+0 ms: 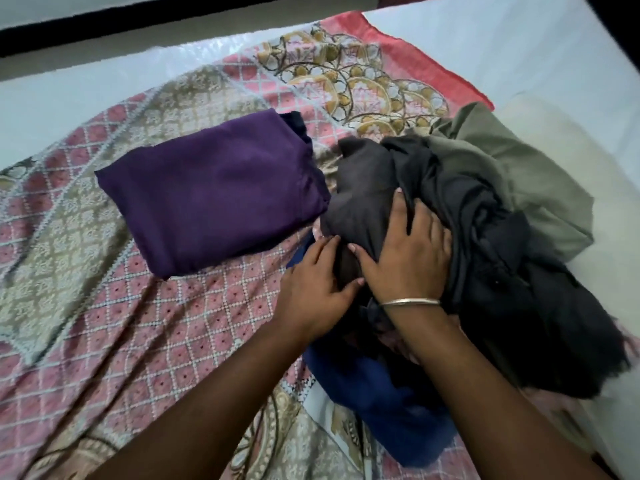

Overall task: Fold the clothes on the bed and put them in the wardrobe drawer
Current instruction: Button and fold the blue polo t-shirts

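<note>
Left hand (313,289): I see it gripping the dark grey garment (367,188).
Right hand (408,251): spread, pressing same garment.
Purple garment (214,188): folded on bed (104,306).

A home bedroom: a bed (519,50) under a patterned bedsheet (104,271).
</note>
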The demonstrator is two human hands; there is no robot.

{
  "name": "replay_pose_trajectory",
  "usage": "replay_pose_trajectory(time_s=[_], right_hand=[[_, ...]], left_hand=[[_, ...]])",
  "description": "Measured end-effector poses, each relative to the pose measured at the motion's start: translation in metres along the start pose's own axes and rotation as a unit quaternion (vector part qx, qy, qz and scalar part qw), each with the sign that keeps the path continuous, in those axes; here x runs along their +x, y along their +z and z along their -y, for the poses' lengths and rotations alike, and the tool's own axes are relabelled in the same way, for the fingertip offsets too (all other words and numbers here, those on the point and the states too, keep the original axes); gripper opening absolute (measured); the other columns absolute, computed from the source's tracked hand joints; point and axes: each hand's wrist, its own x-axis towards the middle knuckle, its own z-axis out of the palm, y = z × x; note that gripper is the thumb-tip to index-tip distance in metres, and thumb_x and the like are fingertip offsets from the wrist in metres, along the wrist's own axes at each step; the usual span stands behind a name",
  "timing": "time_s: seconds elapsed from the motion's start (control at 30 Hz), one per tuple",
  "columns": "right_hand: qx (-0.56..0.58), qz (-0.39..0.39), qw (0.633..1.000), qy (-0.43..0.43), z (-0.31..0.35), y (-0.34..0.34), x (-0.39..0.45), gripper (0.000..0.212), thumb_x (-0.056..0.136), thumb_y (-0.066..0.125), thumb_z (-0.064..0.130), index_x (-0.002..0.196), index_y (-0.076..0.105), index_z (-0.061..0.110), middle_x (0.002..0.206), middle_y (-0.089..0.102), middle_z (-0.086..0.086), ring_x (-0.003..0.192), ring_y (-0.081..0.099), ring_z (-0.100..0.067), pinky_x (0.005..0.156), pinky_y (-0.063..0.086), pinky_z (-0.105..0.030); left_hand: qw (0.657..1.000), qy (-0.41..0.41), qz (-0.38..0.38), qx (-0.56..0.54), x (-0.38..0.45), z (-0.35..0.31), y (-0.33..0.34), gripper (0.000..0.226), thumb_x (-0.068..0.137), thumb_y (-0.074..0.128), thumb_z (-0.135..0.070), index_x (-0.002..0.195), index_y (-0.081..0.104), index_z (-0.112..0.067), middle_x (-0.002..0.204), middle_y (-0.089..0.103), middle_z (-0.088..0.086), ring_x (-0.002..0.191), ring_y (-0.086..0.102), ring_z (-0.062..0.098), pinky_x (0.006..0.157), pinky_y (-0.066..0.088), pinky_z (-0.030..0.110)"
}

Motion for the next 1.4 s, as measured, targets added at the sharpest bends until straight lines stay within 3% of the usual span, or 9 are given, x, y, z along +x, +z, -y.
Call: replay_pose_trajectory(time_s=[0.3, 0.5, 0.63, 0.83, 0.9, 1.03, 1.17, 1.27, 1.4], right_hand=[[0.171, -0.107, 0.978, 0.06, -0.025, -0.04, -0.03, 0.018, 0.086, 0.062, 0.023, 0.103, 0.064, 0.017, 0.09, 0.061, -0.011, 0.083, 0.058, -0.038, 0.066, 0.046, -0.044], [0.257, -0.056, 0.965, 0.009, -0.051, -0.056, -0.088, 0.04, 0.089, 0.062, 0.024, 0.126, 0.059, 0.011, 0.11, 0.061, -0.014, 0.096, 0.059, -0.037, 0.078, 0.05, -0.046], [0.238, -0.03, 0.969, -0.062, -0.057, -0.073, -0.151, 0.062, 0.076, 0.076, 0.048, 0.122, 0.066, 0.008, 0.133, 0.052, -0.023, 0.122, 0.051, -0.039, 0.102, 0.041, -0.046], [0.203, 0.148, 0.968, 0.001, -0.058, -0.051, -0.207, 0.015, 0.083, 0.045, 0.035, 0.081, 0.048, 0.02, 0.073, 0.06, -0.007, 0.066, 0.061, -0.035, 0.056, 0.044, -0.04], [0.281, 0.15, 0.948, 0.016, -0.056, -0.065, -0.207, 0.027, 0.096, 0.042, 0.039, 0.079, 0.045, 0.018, 0.064, 0.055, -0.008, 0.056, 0.054, -0.033, 0.047, 0.037, -0.038], [0.405, 0.14, 0.902, -0.053, -0.035, -0.114, -0.205, 0.038, 0.102, 0.032, 0.049, 0.082, 0.045, 0.019, 0.065, 0.05, -0.008, 0.055, 0.042, -0.021, 0.049, 0.026, -0.035], [0.423, 0.161, 0.891, 0.006, -0.035, -0.125, -0.202, 0.036, 0.094, 0.045, 0.047, 0.087, 0.059, 0.015, 0.079, 0.059, -0.004, 0.07, 0.055, -0.023, 0.058, 0.041, -0.037], [0.557, 0.171, 0.767, 0.271, -0.04, -0.133, -0.179, 0.032, 0.085, 0.067, 0.046, 0.099, 0.064, 0.017, 0.091, 0.067, 0.0, 0.084, 0.062, -0.018, 0.073, 0.046, -0.034], [0.705, 0.285, 0.458, 0.46, -0.035, -0.143, -0.131, 0.079, 0.065, 0.075, 0.069, 0.121, 0.065, 0.015, 0.108, 0.072, -0.007, 0.095, 0.067, -0.025, 0.078, 0.056, -0.038]], left_hand=[[0.941, -0.124, 0.001, -0.316, -0.019, 0.004, 0.01, 0.074, 0.066, 0.08, -0.057, 0.129, 0.054, -0.029, 0.122, 0.067, -0.013, 0.112, 0.065, 0.007, 0.098, 0.052, 0.046], [0.969, -0.118, -0.059, -0.211, -0.049, -0.014, 0.002, 0.033, 0.078, 0.074, -0.022, 0.11, 0.064, -0.026, 0.092, 0.073, -0.011, 0.083, 0.067, 0.006, 0.074, 0.056, 0.044], [0.937, -0.183, -0.042, -0.294, -0.069, -0.025, -0.006, 0.029, 0.079, 0.066, -0.036, 0.105, 0.065, -0.024, 0.097, 0.073, -0.005, 0.095, 0.068, 0.018, 0.087, 0.054, 0.049], [0.919, -0.241, 0.032, -0.311, -0.094, -0.048, -0.017, 0.055, 0.09, 0.067, -0.011, 0.14, 0.047, -0.02, 0.12, 0.06, -0.009, 0.114, 0.057, 0.013, 0.099, 0.045, 0.029], [0.912, -0.261, 0.034, -0.314, -0.1, -0.058, -0.021, 0.059, 0.081, 0.076, -0.006, 0.132, 0.049, -0.017, 0.116, 0.061, -0.006, 0.109, 0.058, 0.015, 0.096, 0.048, 0.032], [0.88, -0.367, 0.039, -0.297, -0.104, -0.033, -0.004, 0.08, 0.034, 0.085, -0.033, 0.106, 0.054, -0.018, 0.108, 0.068, 0.011, 0.098, 0.066, 0.032, 0.087, 0.056, 0.049], [0.906, -0.341, 0.023, -0.249, -0.106, -0.063, -0.031, 0.032, 0.056, 0.061, -0.006, 0.087, 0.068, -0.009, 0.095, 0.071, 0.02, 0.088, 0.066, 0.037, 0.08, 0.056, 0.049], [0.937, -0.283, -0.001, -0.205, -0.12, -0.093, -0.057, 0.035, 0.074, 0.046, 0.008, 0.089, 0.07, -0.012, 0.083, 0.067, 0.01, 0.073, 0.056, 0.026, 0.066, 0.045, 0.036], [0.953, -0.196, 0.028, -0.227, -0.154, -0.124, -0.065, 0.043, 0.078, 0.043, 0.011, 0.097, 0.071, -0.016, 0.09, 0.07, -0.002, 0.079, 0.063, 0.016, 0.066, 0.051, 0.028]])
